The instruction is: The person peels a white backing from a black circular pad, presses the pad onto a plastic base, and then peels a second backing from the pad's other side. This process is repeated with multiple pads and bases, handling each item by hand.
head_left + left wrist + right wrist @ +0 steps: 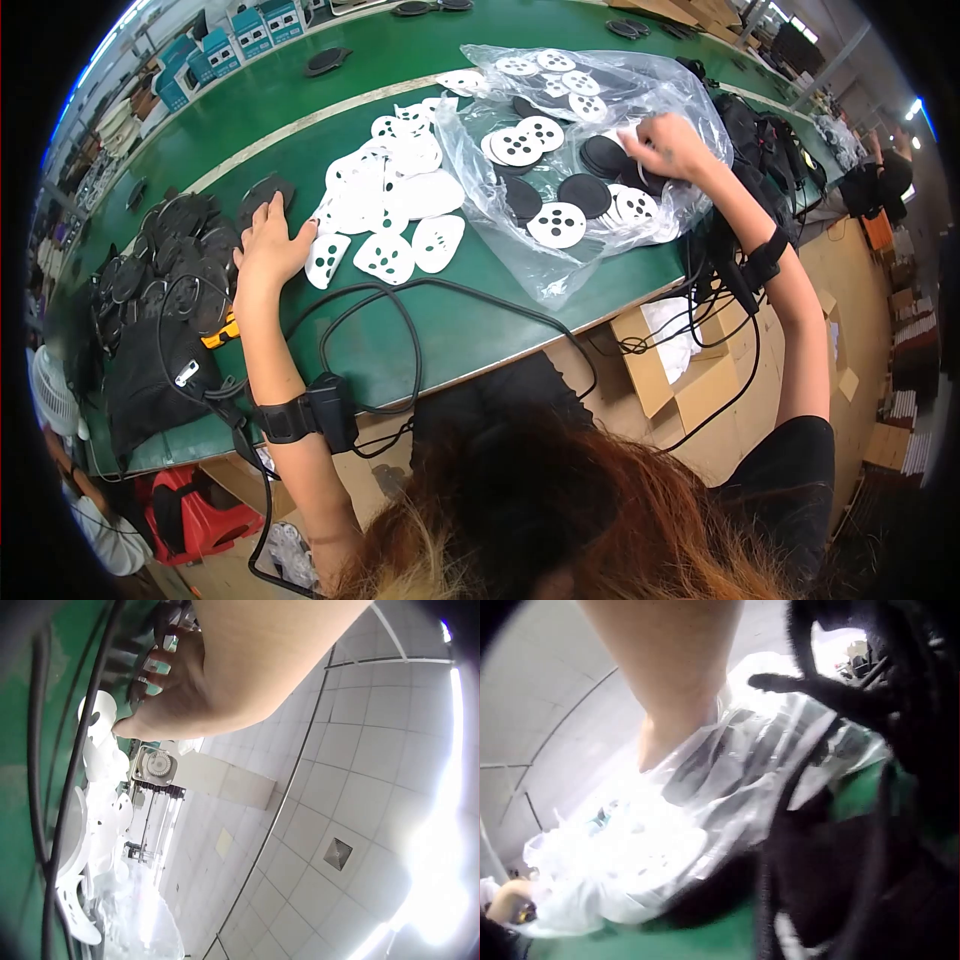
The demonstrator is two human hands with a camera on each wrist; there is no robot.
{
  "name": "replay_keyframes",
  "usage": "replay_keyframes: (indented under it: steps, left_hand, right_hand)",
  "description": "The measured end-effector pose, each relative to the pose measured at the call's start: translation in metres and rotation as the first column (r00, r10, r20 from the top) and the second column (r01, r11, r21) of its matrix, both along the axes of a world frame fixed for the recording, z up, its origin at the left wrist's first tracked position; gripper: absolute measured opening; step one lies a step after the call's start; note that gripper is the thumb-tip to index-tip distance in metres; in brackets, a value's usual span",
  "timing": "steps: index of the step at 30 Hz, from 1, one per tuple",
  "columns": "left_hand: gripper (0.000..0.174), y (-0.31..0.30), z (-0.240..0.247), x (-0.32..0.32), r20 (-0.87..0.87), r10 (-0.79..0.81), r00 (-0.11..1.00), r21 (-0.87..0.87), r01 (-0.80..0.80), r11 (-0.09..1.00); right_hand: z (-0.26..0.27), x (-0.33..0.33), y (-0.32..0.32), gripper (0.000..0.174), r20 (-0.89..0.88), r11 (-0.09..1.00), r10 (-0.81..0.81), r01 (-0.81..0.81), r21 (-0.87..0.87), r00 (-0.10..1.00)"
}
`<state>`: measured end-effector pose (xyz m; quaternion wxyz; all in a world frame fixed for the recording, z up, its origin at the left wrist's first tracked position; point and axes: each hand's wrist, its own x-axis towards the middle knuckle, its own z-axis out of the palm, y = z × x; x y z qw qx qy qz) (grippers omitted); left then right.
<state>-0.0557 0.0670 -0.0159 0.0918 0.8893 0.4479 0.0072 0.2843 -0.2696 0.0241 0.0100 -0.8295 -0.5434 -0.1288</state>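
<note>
In the head view my left hand (272, 245) reaches forward with spread fingers, its fingertips at a dark flat piece (267, 197) on the edge of a heap of black pieces (185, 250). Its thumb points toward a pile of white perforated pads (385, 258). The left wrist view shows the same hand (176, 690) low beside white pads (101, 761). My right hand (672, 147) is over a clear plastic bag (555, 285) with white perforated discs (557, 225) and black discs (583, 196). Its fingers bend down by black discs (603, 156); I cannot tell whether they grip one.
Black cables (410, 330) loop across the green table (470, 340). A black pouch (150, 375) and a yellow-handled tool (220, 332) lie near the left forearm. Black bags (770, 150) sit at the right. Below the table edge stands an open cardboard box (650, 375).
</note>
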Motion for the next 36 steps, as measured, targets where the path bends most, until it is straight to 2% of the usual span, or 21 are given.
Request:
replay_keyframes:
  steps: [2,4,5,6,7,8,9,10,12,13,15,16,18,19,21,26,28,29,32,33,36]
  left_hand:
    - [0.073,-0.003,0.001,0.001,-0.007,-0.005,1.0,0.006,0.005,1.0]
    - [0.074,-0.004,0.001,0.001,-0.008,-0.008,1.0,-0.005,0.008,1.0]
    - [0.074,-0.003,0.001,0.001,-0.005,-0.008,1.0,-0.008,0.008,1.0]
    - [0.074,-0.003,0.001,0.001,-0.002,-0.006,1.0,-0.01,0.006,1.0]
    - [0.074,-0.004,0.001,0.001,-0.003,-0.01,1.0,-0.008,0.01,1.0]
    - [0.074,-0.004,0.001,0.001,0.005,-0.012,1.0,-0.012,0.012,1.0]
    - [0.074,-0.003,0.001,0.0,0.012,-0.012,1.0,-0.015,0.012,1.0]
    - [0.074,-0.003,0.001,0.0,0.011,-0.008,1.0,-0.011,0.008,1.0]
    - [0.074,-0.002,0.0,-0.001,0.017,-0.016,1.0,-0.005,0.016,1.0]
    - [0.075,0.0,-0.003,-0.001,-0.021,-0.012,1.0,0.039,0.013,0.999]
    - [0.075,-0.001,-0.002,0.0,-0.008,-0.005,1.0,0.016,0.005,1.0]
    - [0.074,-0.002,-0.001,0.0,0.004,-0.012,1.0,0.003,0.012,1.0]
    - [0.074,-0.003,-0.001,0.001,0.002,-0.014,1.0,-0.002,0.014,1.0]
    - [0.075,-0.003,-0.001,0.002,-0.01,-0.013,1.0,0.0,0.013,1.0]
    - [0.075,-0.004,0.0,0.001,-0.02,-0.014,1.0,0.002,0.014,1.0]
    - [0.075,-0.005,0.0,0.001,-0.026,-0.003,1.0,0.013,0.003,1.0]
    - [0.076,-0.005,0.001,0.001,-0.04,0.006,0.999,0.018,-0.005,1.0]
    - [0.076,-0.005,0.001,0.001,-0.039,0.007,0.999,0.014,-0.007,1.0]
    - [0.076,-0.005,-0.001,0.002,-0.043,0.0,0.999,0.003,0.0,1.0]
    - [0.076,-0.004,-0.001,0.002,-0.04,0.001,0.999,0.0,-0.001,1.0]
    - [0.076,-0.004,0.0,0.001,-0.034,-0.008,0.999,-0.005,0.008,1.0]
  right_hand:
    - [0.022,-0.013,0.016,0.054,-0.191,0.969,-0.057,0.101,0.228,0.98]
    - [0.029,-0.016,0.031,0.059,-0.279,0.916,-0.1,0.198,0.349,0.955]
    - [0.028,-0.017,0.037,0.063,-0.43,0.89,-0.101,0.275,0.364,0.897]
    - [0.027,-0.029,0.043,0.065,-0.621,0.867,-0.097,0.373,0.331,0.778]
    - [0.025,-0.039,0.049,0.064,-0.744,0.877,-0.052,0.387,0.285,0.666]
    - [0.024,-0.045,0.052,0.066,-0.845,0.889,-0.008,0.39,0.238,0.534]
    - [0.023,-0.043,0.056,0.067,-0.94,0.945,-0.032,0.315,0.082,0.34]
    - [0.024,-0.048,0.052,0.066,-0.93,0.944,-0.105,0.329,0.018,0.352]
    - [0.023,-0.052,0.039,0.062,-0.845,0.955,-0.111,0.291,0.055,0.523]
    - [0.026,-0.048,0.03,0.062,-0.844,0.959,-0.11,0.279,0.048,0.525]
    - [0.035,-0.038,0.009,0.053,-0.8,0.964,-0.258,0.086,-0.252,0.542]
    - [0.033,-0.036,0.002,0.052,-0.737,0.941,-0.237,-0.039,-0.336,0.633]
    - [0.03,-0.049,-0.01,0.059,-0.627,0.895,-0.18,-0.139,-0.424,0.758]
    - [0.021,-0.05,-0.013,0.059,-0.629,0.894,-0.182,-0.139,-0.426,0.756]
    - [0.003,-0.05,-0.015,0.063,-0.524,0.948,0.027,-0.188,-0.257,0.851]
    - [0.022,-0.075,-0.006,0.061,-0.463,0.929,-0.002,-0.17,-0.328,0.886]
    - [0.023,-0.1,-0.007,0.062,-0.218,0.947,-0.042,-0.031,-0.321,0.975]
    - [0.02,-0.108,-0.007,0.065,-0.183,0.947,-0.042,-0.02,-0.322,0.982]
    - [0.017,-0.109,-0.008,0.071,-0.182,0.954,-0.031,-0.025,-0.298,0.983]
    - [0.007,-0.093,-0.012,0.075,-0.207,0.962,0.068,-0.119,-0.244,0.976]
    - [0.002,-0.095,-0.001,0.073,-0.14,0.952,-0.012,-0.031,-0.305,0.99]
